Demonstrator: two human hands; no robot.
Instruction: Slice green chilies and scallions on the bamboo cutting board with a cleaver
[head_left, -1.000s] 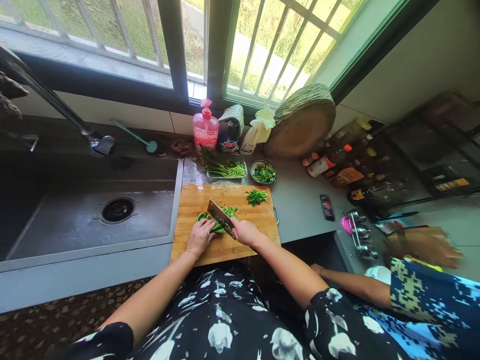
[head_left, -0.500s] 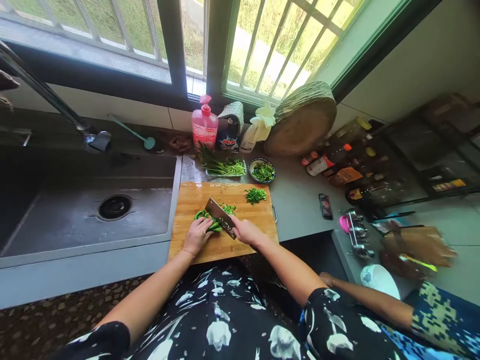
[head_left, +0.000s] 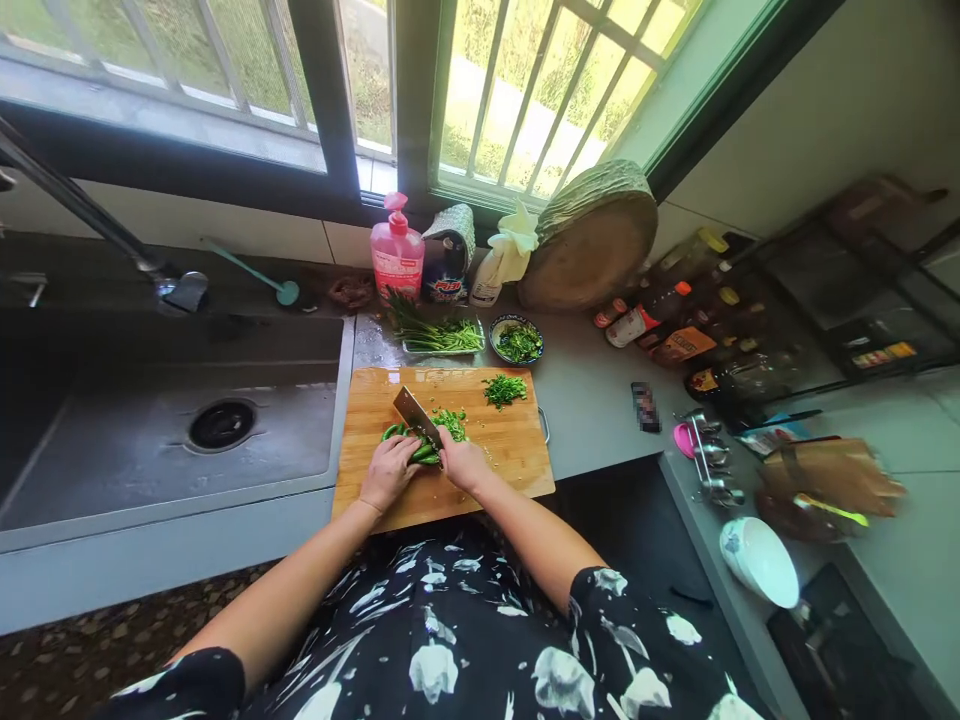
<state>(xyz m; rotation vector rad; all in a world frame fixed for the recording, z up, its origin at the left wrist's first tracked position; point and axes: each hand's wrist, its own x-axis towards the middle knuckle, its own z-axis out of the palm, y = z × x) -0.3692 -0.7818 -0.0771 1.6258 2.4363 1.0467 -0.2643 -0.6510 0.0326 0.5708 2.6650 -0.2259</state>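
My right hand (head_left: 463, 462) grips the handle of a cleaver (head_left: 417, 414), whose broad blade slants up to the left over the cutting board. Beneath and beside my left hand (head_left: 388, 471) lie long green peppers (head_left: 424, 453), held down on the wood by its curled fingers. The blade's edge is close to the fingertips; whether it touches the peppers is hard to see. Chopped green pieces (head_left: 451, 424) lie just right of the blade. A separate heap of chopped greens (head_left: 505, 390) sits at the far right corner of the wooden cutting board (head_left: 367, 405).
Behind the board stand a tray of green stalks (head_left: 448, 337), a patterned bowl of cut greens (head_left: 517, 341) and a pink pump bottle (head_left: 397, 250). The sink (head_left: 292, 430) is at left. A phone-like object (head_left: 645, 407), sauce bottles (head_left: 634, 326) and a white bowl (head_left: 759, 562) are at right.
The cleaver and my right hand have moved left, closer to my left hand. The other person's arm at the lower right has left the view. The camera has shifted slightly.
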